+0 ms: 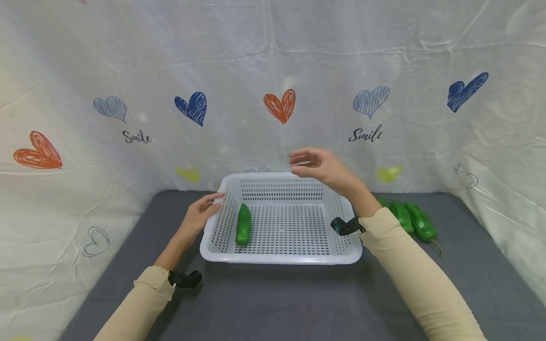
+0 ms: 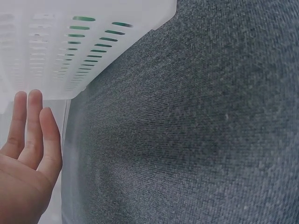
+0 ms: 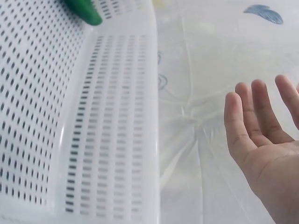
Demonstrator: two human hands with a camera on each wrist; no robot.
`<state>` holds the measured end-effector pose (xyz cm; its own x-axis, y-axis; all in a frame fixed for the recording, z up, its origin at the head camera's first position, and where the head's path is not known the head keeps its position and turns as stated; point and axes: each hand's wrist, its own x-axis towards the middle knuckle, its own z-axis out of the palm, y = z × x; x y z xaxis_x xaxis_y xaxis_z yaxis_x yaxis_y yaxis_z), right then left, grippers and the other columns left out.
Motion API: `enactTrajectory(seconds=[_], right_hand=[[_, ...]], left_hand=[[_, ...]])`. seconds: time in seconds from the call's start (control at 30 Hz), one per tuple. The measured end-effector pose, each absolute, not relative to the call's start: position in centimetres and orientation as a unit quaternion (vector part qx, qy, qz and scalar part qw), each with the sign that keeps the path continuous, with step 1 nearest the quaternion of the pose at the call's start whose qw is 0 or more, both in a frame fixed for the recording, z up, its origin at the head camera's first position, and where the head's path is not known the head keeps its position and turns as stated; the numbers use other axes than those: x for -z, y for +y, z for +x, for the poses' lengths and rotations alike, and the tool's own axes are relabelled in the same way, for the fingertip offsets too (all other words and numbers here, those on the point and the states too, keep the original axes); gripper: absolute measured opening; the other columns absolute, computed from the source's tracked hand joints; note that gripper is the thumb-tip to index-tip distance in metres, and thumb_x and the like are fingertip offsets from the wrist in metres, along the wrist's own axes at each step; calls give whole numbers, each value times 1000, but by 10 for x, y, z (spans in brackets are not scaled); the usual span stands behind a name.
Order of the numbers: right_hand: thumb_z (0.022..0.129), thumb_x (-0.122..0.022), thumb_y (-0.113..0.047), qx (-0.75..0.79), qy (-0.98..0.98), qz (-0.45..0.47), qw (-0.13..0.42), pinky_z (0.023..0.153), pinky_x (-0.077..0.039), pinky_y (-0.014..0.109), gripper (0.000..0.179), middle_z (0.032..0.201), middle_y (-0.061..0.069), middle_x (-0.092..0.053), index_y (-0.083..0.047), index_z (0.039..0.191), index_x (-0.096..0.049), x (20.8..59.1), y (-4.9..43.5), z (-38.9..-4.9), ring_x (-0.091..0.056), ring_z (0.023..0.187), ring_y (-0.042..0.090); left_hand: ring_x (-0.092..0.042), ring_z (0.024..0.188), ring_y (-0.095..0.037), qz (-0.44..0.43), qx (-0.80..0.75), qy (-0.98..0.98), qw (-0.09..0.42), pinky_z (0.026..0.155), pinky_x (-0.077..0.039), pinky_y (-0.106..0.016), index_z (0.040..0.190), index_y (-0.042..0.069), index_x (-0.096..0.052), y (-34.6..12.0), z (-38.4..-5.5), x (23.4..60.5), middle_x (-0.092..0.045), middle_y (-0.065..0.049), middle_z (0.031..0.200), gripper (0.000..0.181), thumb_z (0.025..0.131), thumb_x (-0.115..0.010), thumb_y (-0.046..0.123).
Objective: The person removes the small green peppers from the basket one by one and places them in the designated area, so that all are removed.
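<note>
A white plastic basket (image 1: 279, 259) with slotted walls stands on the table, and one long green pepper (image 1: 243, 224) lies inside near its left wall. My left hand (image 1: 199, 215) is at the basket's left rim, fingertips right at the outer wall; in the left wrist view its fingers (image 2: 33, 126) are fairly straight. Raised over the basket's back right part, my right hand (image 1: 320, 166) holds nothing. Its fingers are loosely bent and spread in the right wrist view, where the pepper (image 3: 84, 10) shows at the top.
Several green peppers (image 1: 420, 221) lie on the table right of the basket, partly hidden behind the right forearm. Dark grey cloth (image 1: 273, 303) covers the table. A pale curtain (image 1: 239, 71) with printed hearts hangs behind and at the sides.
</note>
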<state>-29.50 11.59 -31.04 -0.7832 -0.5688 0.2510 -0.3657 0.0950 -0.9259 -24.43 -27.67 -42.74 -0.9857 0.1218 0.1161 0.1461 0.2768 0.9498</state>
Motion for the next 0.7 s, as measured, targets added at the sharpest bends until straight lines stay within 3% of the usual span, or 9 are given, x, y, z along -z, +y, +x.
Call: enactTrajectory(seconds=[0.33, 0.7], right_hand=[[97, -73, -14, 618, 710, -318, 111, 98, -48, 43, 44, 133, 12, -60, -7, 138, -59, 320, 78, -297, -59, 120, 27], [97, -72, -13, 634, 698, -296, 153, 100, -47, 50, 39, 131, 12, -61, -6, 135, -61, 336, 43, -304, -59, 119, 25]], left_hand=[[-66, 98, -22, -81, 596, -799, 8, 74, -56, -35, 146, 10, -55, -277, -244, 428, -60, -22, 131, 45, 105, -61, 29], [-66, 99, -21, -78, 596, -799, 9, 75, -56, -34, 146, 9, -54, -277, -244, 428, -59, -23, 132, 45, 106, -60, 28]])
